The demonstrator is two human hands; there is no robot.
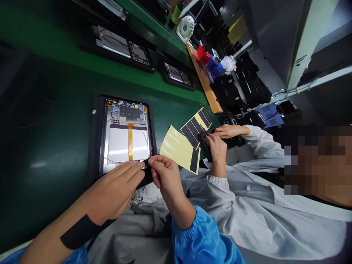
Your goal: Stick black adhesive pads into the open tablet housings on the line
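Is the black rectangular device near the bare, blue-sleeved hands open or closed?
Open: inside the black rectangular device, the grey-blue circuit board and the long, flat orange strip lie exposed.

At least four opened devices [118,145], two strip-bearing sheets [173,146], one fan [186,28].

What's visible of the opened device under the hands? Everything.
The opened device lies flat on the green table, inside up. A black frame surrounds it; a circuit board spans the far end, with pale, shiny panels nearer and an orange strip between them. The left hand hides part of the near edge; it and the right hand meet near the right corner, apparently touching the device.
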